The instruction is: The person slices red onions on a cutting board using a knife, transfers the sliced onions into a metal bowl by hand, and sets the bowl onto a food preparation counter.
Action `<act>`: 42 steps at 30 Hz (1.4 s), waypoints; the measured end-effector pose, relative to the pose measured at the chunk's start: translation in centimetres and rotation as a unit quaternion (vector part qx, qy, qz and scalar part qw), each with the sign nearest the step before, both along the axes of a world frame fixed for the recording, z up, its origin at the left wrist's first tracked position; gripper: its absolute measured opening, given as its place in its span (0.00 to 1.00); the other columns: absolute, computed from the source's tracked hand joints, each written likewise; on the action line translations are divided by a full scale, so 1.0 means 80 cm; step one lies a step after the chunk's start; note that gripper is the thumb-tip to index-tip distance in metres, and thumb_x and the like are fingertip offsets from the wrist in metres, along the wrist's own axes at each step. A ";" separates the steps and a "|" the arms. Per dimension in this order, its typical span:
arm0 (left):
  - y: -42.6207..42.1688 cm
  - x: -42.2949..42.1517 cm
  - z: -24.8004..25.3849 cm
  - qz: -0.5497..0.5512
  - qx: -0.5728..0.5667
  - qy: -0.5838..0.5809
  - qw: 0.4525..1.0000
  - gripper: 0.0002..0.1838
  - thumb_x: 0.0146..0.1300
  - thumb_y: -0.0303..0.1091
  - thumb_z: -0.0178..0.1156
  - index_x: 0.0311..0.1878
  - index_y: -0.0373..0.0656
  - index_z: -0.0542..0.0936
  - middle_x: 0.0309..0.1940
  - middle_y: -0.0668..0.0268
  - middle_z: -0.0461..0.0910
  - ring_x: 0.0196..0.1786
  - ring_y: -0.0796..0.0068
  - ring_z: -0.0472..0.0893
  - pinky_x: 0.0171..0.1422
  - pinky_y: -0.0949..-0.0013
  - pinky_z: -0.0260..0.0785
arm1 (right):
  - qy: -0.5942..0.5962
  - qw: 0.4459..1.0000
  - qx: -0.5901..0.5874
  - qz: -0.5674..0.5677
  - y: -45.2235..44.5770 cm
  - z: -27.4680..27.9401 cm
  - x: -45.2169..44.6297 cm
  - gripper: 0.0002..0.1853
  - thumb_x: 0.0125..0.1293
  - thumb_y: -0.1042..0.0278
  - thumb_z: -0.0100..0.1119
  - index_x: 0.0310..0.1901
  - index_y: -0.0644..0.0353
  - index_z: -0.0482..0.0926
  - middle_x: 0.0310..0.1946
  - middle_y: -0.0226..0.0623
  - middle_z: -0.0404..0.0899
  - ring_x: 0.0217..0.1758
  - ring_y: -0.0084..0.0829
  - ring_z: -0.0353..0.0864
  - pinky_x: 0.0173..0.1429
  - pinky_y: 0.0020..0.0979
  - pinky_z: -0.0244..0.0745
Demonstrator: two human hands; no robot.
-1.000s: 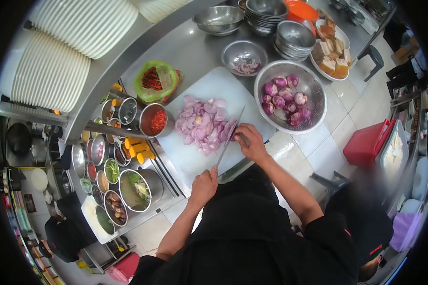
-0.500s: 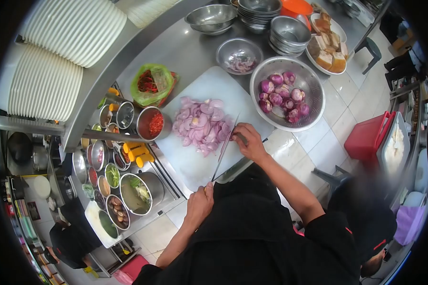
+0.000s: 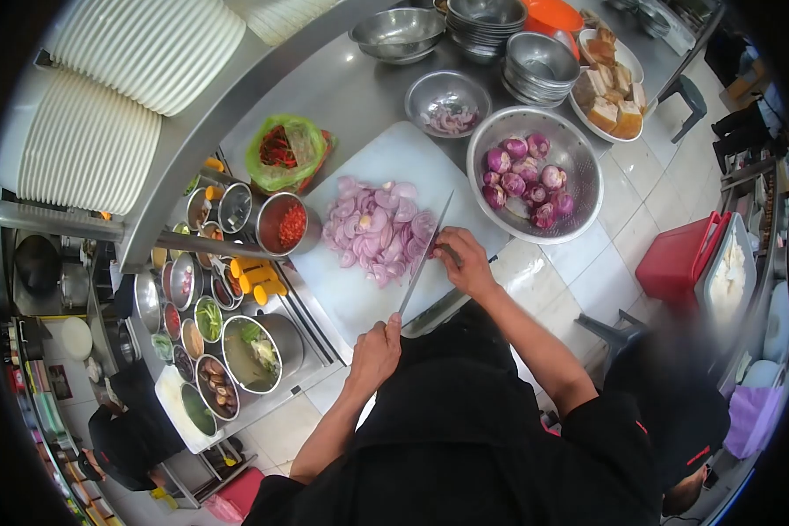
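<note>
My left hand point(image 3: 376, 355) is wrapped round the handle of a long knife point(image 3: 430, 241), whose blade slants up and to the right over the white cutting board point(image 3: 342, 298). Curled fingers of my right hand point(image 3: 465, 261) press a purple onion piece, mostly hidden, against the board beside the blade. Left of the blade lies a loose pile of sliced purple onion point(image 3: 373, 223). Just beyond the board's right edge, a perforated metal colander point(image 3: 579, 188) holds several whole peeled purple onions point(image 3: 532, 171).
Behind the board is a metal bowl point(image 3: 447, 88) with onion scraps. To its left are a green bag point(image 3: 276, 153) of red chillies and a cup of chopped red chilli point(image 3: 289, 226). Ingredient pots point(image 3: 251, 353) stand at the left; a person in black point(image 3: 666, 394) is at the lower right.
The knife handle and my left hand drew back towards my body, then moved forward again. My right hand stays near the blade. The whole view has shifted slightly.
</note>
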State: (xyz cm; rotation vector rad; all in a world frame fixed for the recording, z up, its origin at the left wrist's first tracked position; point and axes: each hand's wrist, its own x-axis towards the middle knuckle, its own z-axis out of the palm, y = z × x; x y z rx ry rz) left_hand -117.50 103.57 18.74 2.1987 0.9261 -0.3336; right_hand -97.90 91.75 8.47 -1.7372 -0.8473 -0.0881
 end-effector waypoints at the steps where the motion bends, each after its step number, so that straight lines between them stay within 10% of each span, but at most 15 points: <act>1: -0.001 -0.001 0.003 -0.001 0.000 0.003 1.000 0.33 0.76 0.54 0.42 0.33 0.29 0.77 0.29 0.31 0.78 0.39 0.27 0.77 0.46 0.39 0.68 | 0.000 1.000 0.000 0.000 0.000 0.001 0.000 0.12 0.57 0.81 0.66 0.44 0.64 0.79 0.45 0.44 0.79 0.47 0.46 0.81 0.51 0.36 0.77; 22: 0.017 0.002 -0.059 -0.066 0.045 0.012 0.997 0.31 0.76 0.53 0.40 0.38 0.32 0.80 0.32 0.37 0.80 0.42 0.32 0.79 0.49 0.43 0.71 | 0.006 1.000 0.000 0.002 0.003 0.008 -0.005 0.13 0.54 0.79 0.68 0.41 0.61 0.79 0.45 0.42 0.80 0.51 0.47 0.79 0.54 0.39 0.76; 42: 0.031 0.017 -0.024 0.102 -0.140 0.048 0.984 0.40 0.73 0.63 0.42 0.34 0.27 0.81 0.33 0.37 0.82 0.43 0.35 0.81 0.53 0.48 0.72 | 0.024 0.988 -0.138 -0.065 0.000 0.010 -0.017 0.18 0.56 0.78 0.60 0.50 0.57 0.77 0.35 0.41 0.77 0.43 0.47 0.78 0.44 0.45 0.74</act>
